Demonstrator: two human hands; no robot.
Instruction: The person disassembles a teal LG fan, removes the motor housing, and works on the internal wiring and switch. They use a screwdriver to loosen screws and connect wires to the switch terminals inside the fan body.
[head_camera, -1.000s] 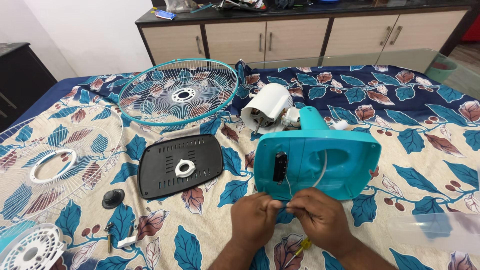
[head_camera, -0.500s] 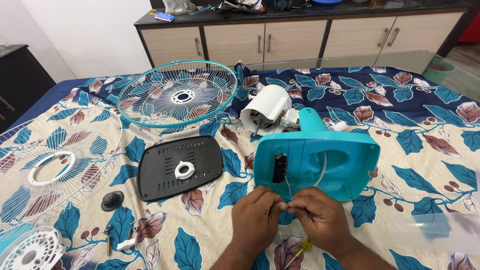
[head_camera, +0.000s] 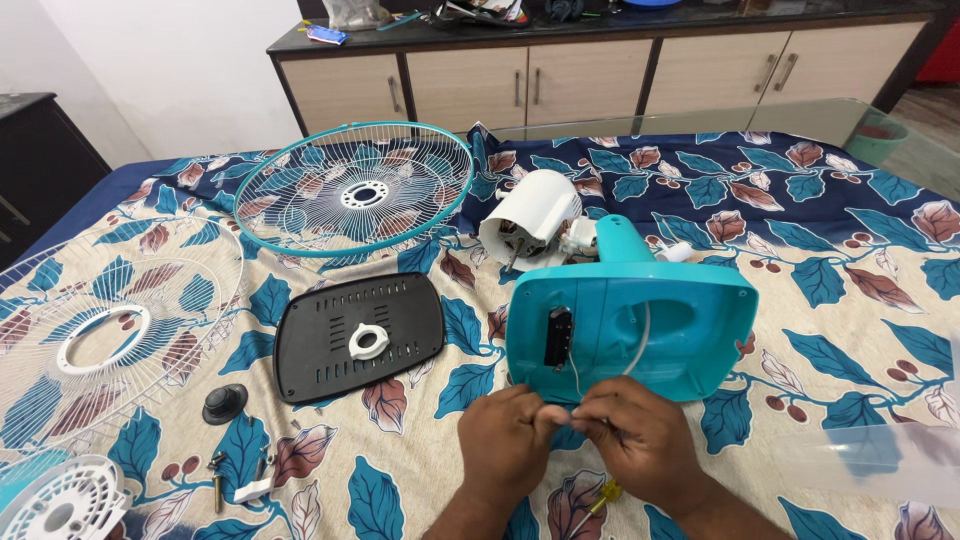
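Both hands, left and right, pinch thin wires just below the teal base; joining them next needs steady fingertips.

Left hand, right hand pinch wires below teal fan base.

Fan base glossy teal plastic; black plate matt plastic; bedsheet printed cloth, prob. cotton.
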